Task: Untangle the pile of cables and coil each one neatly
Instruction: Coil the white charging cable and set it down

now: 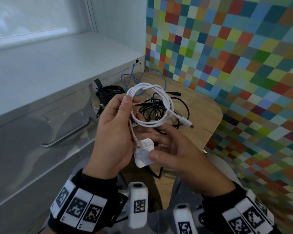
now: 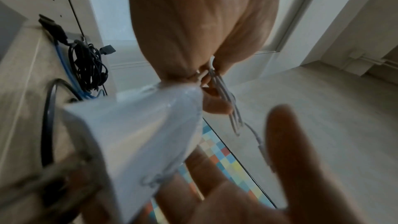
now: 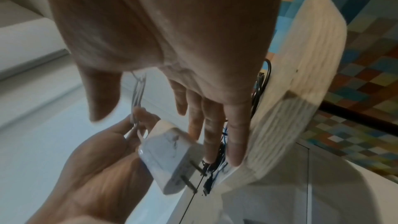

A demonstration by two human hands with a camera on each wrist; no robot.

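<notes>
White cable [image 1: 152, 105] sat coiled in left hand [image 1: 112, 132], thumb-pinched above counter [image 1: 205, 105]; right hand [image 1: 174, 157] relaxed, fingers touching charger [image 1: 143, 154]. Advice: keep pinch firm, tuck plug end w/o loosening loops.

I count one white cable [image 1: 152, 105] with one white charger plug [image 1: 145, 153] mid-frame. Behind sit one blue cable [image 1: 134, 78] and two black cable bundles [image 1: 107, 94], I think.

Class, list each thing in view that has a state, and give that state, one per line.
white cable: coiled, pinched by left hand
white charger plug: dangling from the coil, prongs out
right hand: open, beside the plug
black cables: tangled on the table
blue cable: loose, uncoiled
</notes>
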